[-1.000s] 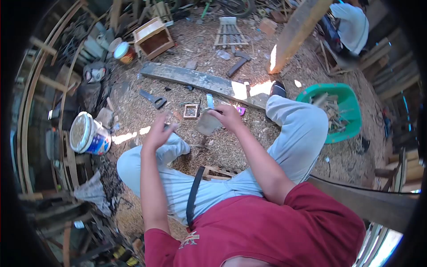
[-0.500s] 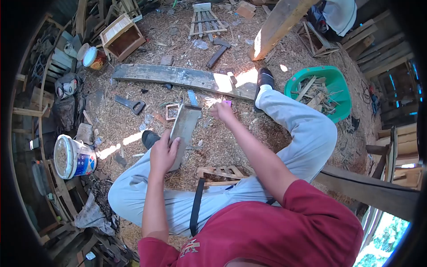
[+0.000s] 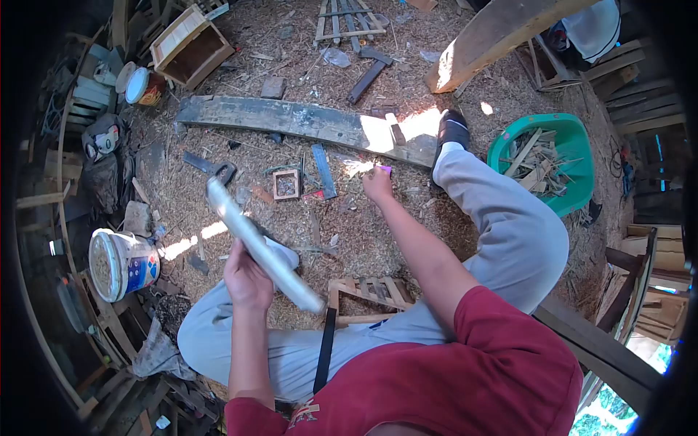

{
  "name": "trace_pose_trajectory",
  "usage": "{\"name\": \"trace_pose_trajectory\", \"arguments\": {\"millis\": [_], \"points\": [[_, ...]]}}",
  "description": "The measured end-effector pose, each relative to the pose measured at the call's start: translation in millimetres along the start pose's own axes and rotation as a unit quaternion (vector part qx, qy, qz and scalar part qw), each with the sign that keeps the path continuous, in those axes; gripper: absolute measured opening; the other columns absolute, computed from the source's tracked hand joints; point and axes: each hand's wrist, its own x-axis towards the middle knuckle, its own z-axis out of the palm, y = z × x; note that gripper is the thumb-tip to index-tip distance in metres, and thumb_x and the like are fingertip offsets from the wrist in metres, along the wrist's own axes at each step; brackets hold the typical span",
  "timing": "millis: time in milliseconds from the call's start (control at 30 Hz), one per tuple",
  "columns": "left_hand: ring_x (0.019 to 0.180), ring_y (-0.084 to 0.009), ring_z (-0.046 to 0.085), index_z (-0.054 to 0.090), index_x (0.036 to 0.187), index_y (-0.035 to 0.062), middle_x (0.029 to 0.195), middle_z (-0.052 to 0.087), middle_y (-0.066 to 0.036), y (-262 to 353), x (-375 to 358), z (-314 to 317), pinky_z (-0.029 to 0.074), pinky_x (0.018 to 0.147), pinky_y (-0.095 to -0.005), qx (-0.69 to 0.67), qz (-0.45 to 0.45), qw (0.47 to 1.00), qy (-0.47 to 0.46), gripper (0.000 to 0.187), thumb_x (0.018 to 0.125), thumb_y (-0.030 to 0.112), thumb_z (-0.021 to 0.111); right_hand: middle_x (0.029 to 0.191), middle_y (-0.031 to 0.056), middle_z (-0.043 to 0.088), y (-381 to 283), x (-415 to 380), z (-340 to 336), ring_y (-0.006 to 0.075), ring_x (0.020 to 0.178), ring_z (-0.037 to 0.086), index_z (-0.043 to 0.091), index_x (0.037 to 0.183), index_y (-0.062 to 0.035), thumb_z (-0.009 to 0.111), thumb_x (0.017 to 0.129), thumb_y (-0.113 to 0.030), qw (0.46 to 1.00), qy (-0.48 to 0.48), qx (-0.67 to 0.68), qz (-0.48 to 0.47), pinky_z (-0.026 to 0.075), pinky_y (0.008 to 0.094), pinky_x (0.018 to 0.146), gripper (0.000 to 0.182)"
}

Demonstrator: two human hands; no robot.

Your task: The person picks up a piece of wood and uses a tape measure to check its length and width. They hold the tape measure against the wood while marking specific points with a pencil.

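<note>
My left hand point(image 3: 249, 276) is closed on a pale wooden board point(image 3: 265, 251). The board is tilted, blurred by motion, and turned nearly edge-on above my left leg. Out in front, my right hand point(image 3: 377, 186) pinches a small pink object point(image 3: 385, 171) whose kind I cannot make out. Just beyond that hand lies a long weathered plank point(image 3: 291, 120) on the shavings. A metal straightedge point(image 3: 324, 171) and a small square wooden frame point(image 3: 286, 184) rest on the ground between my hands. A handsaw point(image 3: 211, 167) lies to the left, partly behind the board's end.
A green tub point(image 3: 582, 163) of wood scraps stands at right, beside a slanting post point(image 3: 502, 40). White bucket point(image 3: 123, 265) at left; wooden box point(image 3: 193, 51) at back left. A hammer-like tool point(image 3: 369, 75) lies past the plank. A slatted wooden piece point(image 3: 371, 296) lies between my legs.
My left hand has turned the board from face-on to nearly edge-on, its far end swinging left. My right hand still holds the pink object out front. The view has shifted slightly.
</note>
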Motion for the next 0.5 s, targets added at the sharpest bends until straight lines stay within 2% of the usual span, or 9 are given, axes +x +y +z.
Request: {"name": "trace_pose_trajectory", "arguments": {"millis": [33,67,100,133,233,267,367,400,500], "points": [[0.077,-0.0204,0.060,0.054,0.133,0.0051,0.104,0.059,-0.008,3,6,-10,0.053,0.067,-0.0407,-0.032,-0.035,0.998,-0.052,0.039,0.110,0.036,0.045,0.123,0.0205,0.066,-8,2,-8,0.0369,0.115,0.067,0.065,0.126,-0.0095,0.071,0.091,-0.030,1.000,0.005,-0.008,0.005,0.056,0.0465,0.096,0.042],[0.065,-0.0197,0.047,0.054,0.123,0.0039,0.090,0.049,-0.007,2,9,4,0.045,0.055,-0.0400,-0.053,-0.036,0.998,0.000,0.051,0.107,0.051,0.043,0.126,0.0197,0.064,-17,3,-19,0.0369,0.118,0.065,0.064,0.129,-0.0107,0.072,0.091,-0.030,1.000,0.011,-0.016,0.010,0.055,0.0472,0.097,0.043],[0.066,-0.0222,0.048,0.053,0.124,0.0018,0.092,0.050,-0.009,2,20,-6,0.046,0.057,-0.0390,-0.098,-0.058,0.989,-0.091,0.058,0.105,0.056,0.044,0.129,0.0190,0.061,-24,4,-28,0.0369,0.121,0.063,0.063,0.131,-0.0118,0.072,0.091,-0.030,0.999,0.017,-0.023,0.015,0.055,0.0478,0.097,0.045],[0.067,-0.0228,0.048,0.053,0.126,0.0002,0.093,0.050,-0.009,2,29,-5,0.045,0.058,-0.0388,-0.127,-0.075,0.983,-0.109,0.064,0.103,0.059,0.045,0.130,0.0149,0.059,-20,6,-30,0.0350,0.125,0.060,0.062,0.132,-0.0144,0.073,0.091,-0.030,0.996,0.008,-0.081,-0.040,0.054,0.0501,0.098,0.045],[0.072,-0.0235,0.047,0.049,0.138,-0.0033,0.098,0.048,-0.010,1,50,-6,0.044,0.061,-0.0388,-0.175,-0.107,0.963,-0.176,0.080,0.098,0.066,0.053,0.128,0.0131,0.060,2,24,-25,0.0344,0.125,0.060,0.062,0.130,-0.0150,0.073,0.092,-0.030,0.969,-0.030,-0.232,-0.077,0.055,0.0514,0.098,0.043],[0.074,-0.0235,0.047,0.047,0.143,-0.0044,0.100,0.048,-0.010,0,57,-5,0.044,0.063,-0.0389,-0.186,-0.111,0.955,-0.201,0.087,0.096,0.067,0.056,0.129,0.0129,0.058,13,25,-19,0.0341,0.123,0.061,0.059,0.132,-0.0142,0.079,0.087,-0.029,0.969,0.005,-0.231,-0.086,0.056,0.0514,0.097,0.051],[0.076,-0.0232,0.047,0.041,0.149,-0.0039,0.102,0.048,-0.010,-5,71,7,0.044,0.064,-0.0390,-0.202,-0.115,0.942,-0.242,0.108,0.086,0.082,0.058,0.131,0.0132,0.055,12,20,-38,0.0350,0.121,0.061,0.055,0.134,-0.0118,0.084,0.081,-0.026,0.968,-0.069,-0.230,-0.068,0.055,0.0514,0.098,0.062],[0.076,-0.0229,0.047,0.039,0.151,-0.0038,0.102,0.048,-0.009,-6,72,13,0.044,0.064,-0.0388,-0.197,-0.117,0.944,-0.238,0.113,0.084,0.086,0.057,0.134,0.0144,0.051,16,23,-37,0.0372,0.121,0.061,0.052,0.134,-0.0101,0.087,0.076,-0.023,0.966,-0.090,-0.231,-0.076,0.054,0.0514,0.101,0.069],[0.079,-0.0211,0.048,0.032,0.158,-0.0028,0.103,0.049,-0.008,-5,68,31,0.043,0.068,-0.0384,-0.170,-0.110,0.954,-0.222,0.128,0.078,0.096,0.052,0.135,0.0154,0.049,5,8,-54,0.0390,0.125,0.059,0.053,0.132,-0.0091,0.087,0.075,-0.022,0.978,-0.065,-0.180,-0.086,0.054,0.0514,0.101,0.068]]}}
